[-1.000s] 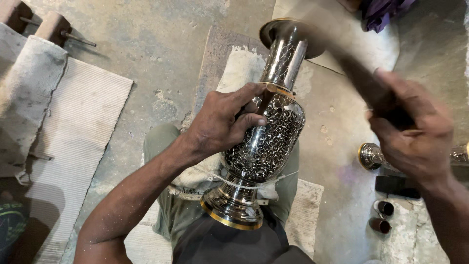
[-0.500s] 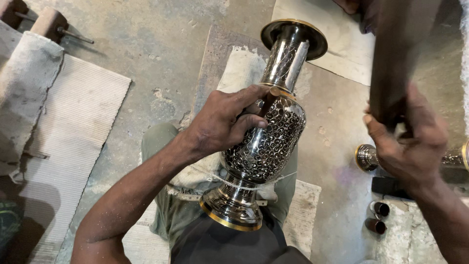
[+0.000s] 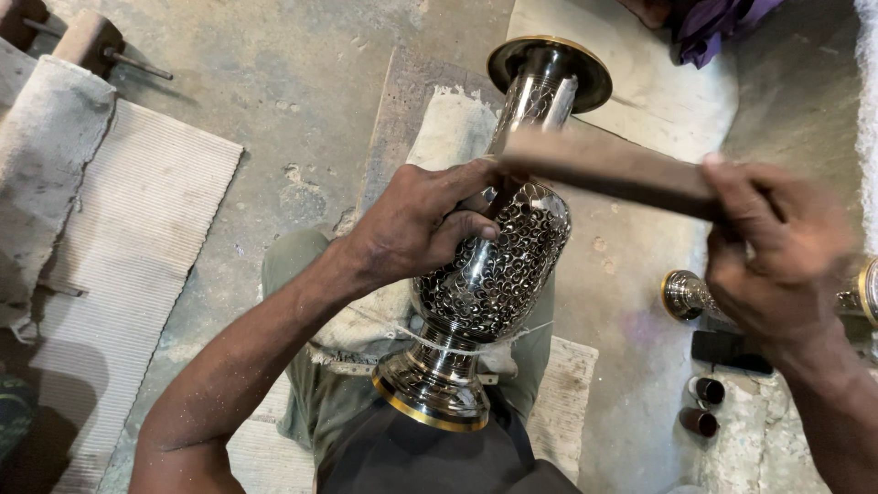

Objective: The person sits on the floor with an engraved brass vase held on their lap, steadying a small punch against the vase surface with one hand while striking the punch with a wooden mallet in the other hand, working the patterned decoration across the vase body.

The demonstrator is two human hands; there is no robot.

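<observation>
Brass and silvery metal fill the middle of what I see: a tall engraved vase [image 3: 489, 284] lies tilted across my lap, its gold-rimmed foot toward my belly and its flared mouth pointing away from me, out over the concrete floor [image 3: 302, 82]. My left hand [image 3: 416, 229] is clamped over the shoulder of the vase, where the narrow neck meets the patterned belly; the fingers [image 3: 462, 229] curl around the near side and the thumb lies across the top, so they grasp the vase firmly. My right hand [image 3: 777, 256], to the right of the vase, is clenched around one end of a flat wooden stick [image 3: 608, 169], which reaches leftward until its far end sits over the vase's neck, just above my left thumb; the stick and that hand are blurred, so I cannot tell whether the wood touches the metal. Under the vase lies a pale cloth pad [image 3: 448, 128] on a brown mat. Right of the vase, past my right hand, a second small brass piece [image 3: 686, 295] rests on the floor, with a dark flat object and two small dark caps [image 3: 702, 407] just beside it. Far left of the vase lies a ribbed grey mat [image 3: 137, 238] with a rolled cloth [image 3: 46, 174] on it.
</observation>
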